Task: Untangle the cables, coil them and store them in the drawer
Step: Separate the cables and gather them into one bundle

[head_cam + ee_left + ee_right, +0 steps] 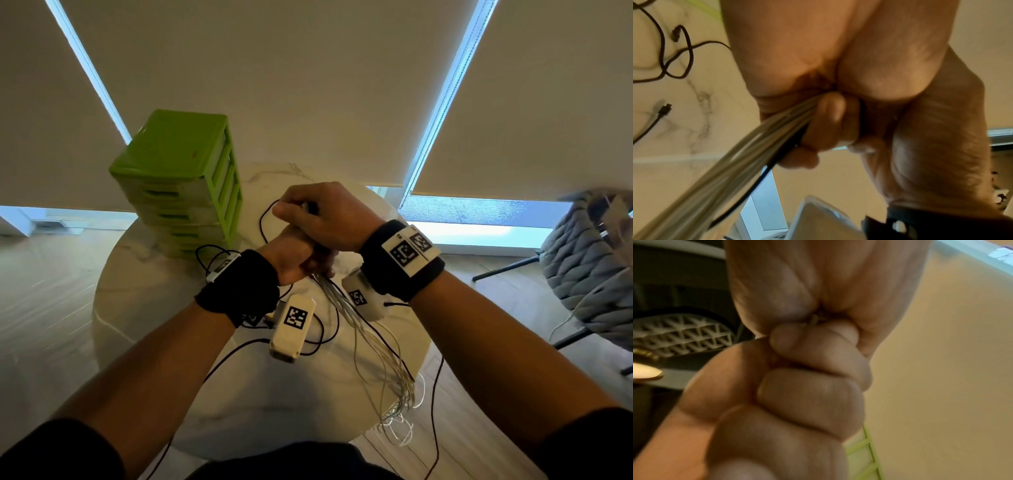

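- Stage, as I judge it: mid-task, coiling 1 cable; nothing visibly stored.
- Left hand (pixel 294 255) is fisted round a bunch of white cable (pixel 373 346) loops, held above the worktop (pixel 137 308); the loops hang out of the fist toward the near edge and droop past it.
- The left wrist view shows 1 thin black strand running alongside the white loops out of that fist; whether it belongs to the bundle or is snagged, I cannot tell.
- Right hand (pixel 322 214) sits directly on top of the left, fingers curled tight on something at the top of the bunch; what exactly it pinches is hidden.
- Black cable (pixel 263 222) lies loose on the worktop in open loops, uncoiled, beside the drawer unit (pixel 178 185).
- Drawer unit: all visible drawers look shut, contents not visible.
- Left to do, by my estimate: finish the white coil, coil the black cabling, open a drawer, stow.
- Counts: 2 hands; 1 white bundle; at least 1 black cable (2 black plug ends seen in the left wrist view, so possibly 2); 1 drawer unit, about 5 drawers; 1 worktop.
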The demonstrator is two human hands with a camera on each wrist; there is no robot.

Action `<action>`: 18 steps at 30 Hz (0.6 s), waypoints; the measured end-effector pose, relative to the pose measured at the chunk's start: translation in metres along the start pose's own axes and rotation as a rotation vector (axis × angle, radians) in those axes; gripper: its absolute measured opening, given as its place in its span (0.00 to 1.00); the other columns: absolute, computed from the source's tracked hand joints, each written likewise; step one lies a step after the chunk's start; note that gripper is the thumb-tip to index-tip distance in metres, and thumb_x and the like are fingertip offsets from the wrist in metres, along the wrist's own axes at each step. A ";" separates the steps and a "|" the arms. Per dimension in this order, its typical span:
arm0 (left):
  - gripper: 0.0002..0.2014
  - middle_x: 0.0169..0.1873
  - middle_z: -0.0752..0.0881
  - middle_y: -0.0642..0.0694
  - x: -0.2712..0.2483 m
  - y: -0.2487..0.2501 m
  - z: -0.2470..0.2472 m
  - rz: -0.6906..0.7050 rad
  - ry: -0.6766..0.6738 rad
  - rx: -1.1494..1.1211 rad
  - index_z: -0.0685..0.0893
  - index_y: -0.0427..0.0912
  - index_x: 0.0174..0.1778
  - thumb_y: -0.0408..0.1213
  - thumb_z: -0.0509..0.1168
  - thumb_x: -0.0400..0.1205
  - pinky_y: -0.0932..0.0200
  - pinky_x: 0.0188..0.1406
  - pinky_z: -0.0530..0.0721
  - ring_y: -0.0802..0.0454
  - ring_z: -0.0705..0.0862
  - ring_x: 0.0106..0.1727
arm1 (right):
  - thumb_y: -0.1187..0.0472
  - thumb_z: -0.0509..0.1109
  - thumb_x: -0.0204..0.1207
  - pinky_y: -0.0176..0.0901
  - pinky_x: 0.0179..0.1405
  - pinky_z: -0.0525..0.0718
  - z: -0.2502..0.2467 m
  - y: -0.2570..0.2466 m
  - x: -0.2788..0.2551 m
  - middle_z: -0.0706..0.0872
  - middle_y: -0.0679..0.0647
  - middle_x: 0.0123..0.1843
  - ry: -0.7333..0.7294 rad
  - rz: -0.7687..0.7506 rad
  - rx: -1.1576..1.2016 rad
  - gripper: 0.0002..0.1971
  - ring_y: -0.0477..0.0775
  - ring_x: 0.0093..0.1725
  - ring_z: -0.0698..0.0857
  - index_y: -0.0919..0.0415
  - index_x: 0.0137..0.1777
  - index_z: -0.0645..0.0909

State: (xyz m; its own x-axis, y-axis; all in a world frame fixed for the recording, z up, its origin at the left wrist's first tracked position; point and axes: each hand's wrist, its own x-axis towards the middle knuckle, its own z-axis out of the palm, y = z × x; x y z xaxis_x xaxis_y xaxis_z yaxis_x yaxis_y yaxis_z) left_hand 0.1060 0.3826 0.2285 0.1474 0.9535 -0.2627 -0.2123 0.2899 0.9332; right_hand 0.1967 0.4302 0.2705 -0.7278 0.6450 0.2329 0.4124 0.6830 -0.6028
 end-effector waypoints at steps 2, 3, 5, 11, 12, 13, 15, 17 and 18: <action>0.12 0.21 0.78 0.44 -0.001 0.000 -0.010 0.021 0.035 -0.008 0.72 0.37 0.44 0.34 0.47 0.90 0.52 0.28 0.82 0.50 0.78 0.21 | 0.48 0.63 0.81 0.52 0.45 0.84 0.006 -0.002 0.006 0.89 0.51 0.41 -0.006 -0.101 -0.062 0.15 0.51 0.40 0.85 0.58 0.49 0.85; 0.12 0.25 0.80 0.41 -0.002 -0.001 -0.015 0.031 0.060 -0.007 0.73 0.36 0.45 0.34 0.48 0.90 0.50 0.29 0.83 0.48 0.80 0.24 | 0.48 0.62 0.82 0.51 0.42 0.83 0.009 -0.004 0.009 0.88 0.51 0.39 -0.005 -0.132 -0.087 0.15 0.52 0.38 0.84 0.58 0.48 0.84; 0.12 0.29 0.80 0.38 -0.005 -0.002 -0.025 0.052 0.104 -0.002 0.76 0.36 0.46 0.35 0.49 0.89 0.49 0.31 0.84 0.44 0.80 0.28 | 0.49 0.61 0.83 0.49 0.38 0.81 0.018 -0.008 0.016 0.85 0.51 0.36 -0.009 -0.163 -0.118 0.14 0.52 0.34 0.81 0.58 0.46 0.82; 0.16 0.17 0.71 0.44 -0.021 -0.014 -0.067 0.010 0.136 -0.023 0.73 0.37 0.34 0.29 0.50 0.88 0.52 0.27 0.79 0.51 0.72 0.18 | 0.46 0.59 0.84 0.50 0.47 0.84 0.055 -0.021 0.038 0.86 0.51 0.42 -0.019 -0.034 0.201 0.16 0.52 0.44 0.85 0.57 0.48 0.82; 0.16 0.15 0.67 0.49 -0.024 -0.016 -0.079 -0.016 0.108 -0.054 0.71 0.39 0.33 0.29 0.51 0.87 0.54 0.28 0.77 0.54 0.67 0.17 | 0.45 0.58 0.84 0.49 0.50 0.84 0.064 -0.018 0.039 0.86 0.51 0.47 0.010 0.054 0.352 0.15 0.51 0.49 0.86 0.54 0.52 0.81; 0.15 0.15 0.63 0.52 -0.027 -0.019 -0.092 -0.038 0.089 -0.094 0.70 0.41 0.33 0.31 0.52 0.87 0.57 0.28 0.75 0.57 0.62 0.16 | 0.44 0.56 0.85 0.47 0.51 0.83 0.074 -0.011 0.040 0.86 0.50 0.49 0.032 0.152 0.492 0.15 0.51 0.53 0.85 0.51 0.54 0.81; 0.10 0.14 0.60 0.56 -0.033 -0.024 -0.120 -0.040 0.107 -0.173 0.73 0.42 0.38 0.38 0.55 0.85 0.60 0.27 0.75 0.60 0.58 0.16 | 0.45 0.56 0.84 0.50 0.51 0.81 0.100 0.011 0.041 0.83 0.50 0.49 -0.004 0.332 0.545 0.14 0.52 0.51 0.83 0.51 0.55 0.79; 0.11 0.15 0.60 0.56 -0.039 -0.031 -0.148 -0.005 0.175 -0.209 0.77 0.41 0.44 0.41 0.54 0.86 0.59 0.27 0.70 0.60 0.58 0.16 | 0.47 0.61 0.83 0.54 0.59 0.79 0.128 0.037 0.038 0.81 0.51 0.52 -0.286 0.438 0.275 0.12 0.55 0.54 0.81 0.53 0.56 0.79; 0.12 0.15 0.61 0.56 -0.041 -0.035 -0.160 0.004 0.212 -0.209 0.79 0.40 0.45 0.41 0.53 0.87 0.59 0.28 0.67 0.60 0.58 0.17 | 0.48 0.62 0.83 0.52 0.63 0.77 0.142 0.047 0.033 0.79 0.50 0.55 -0.478 0.452 0.107 0.13 0.56 0.59 0.79 0.54 0.59 0.79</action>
State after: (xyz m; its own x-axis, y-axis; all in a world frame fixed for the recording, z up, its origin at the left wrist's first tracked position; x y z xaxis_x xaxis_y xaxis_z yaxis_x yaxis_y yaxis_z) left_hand -0.0470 0.3463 0.1676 -0.0546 0.9441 -0.3251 -0.4104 0.2756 0.8692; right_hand 0.1145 0.4354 0.1413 -0.6688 0.6200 -0.4101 0.6955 0.3270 -0.6399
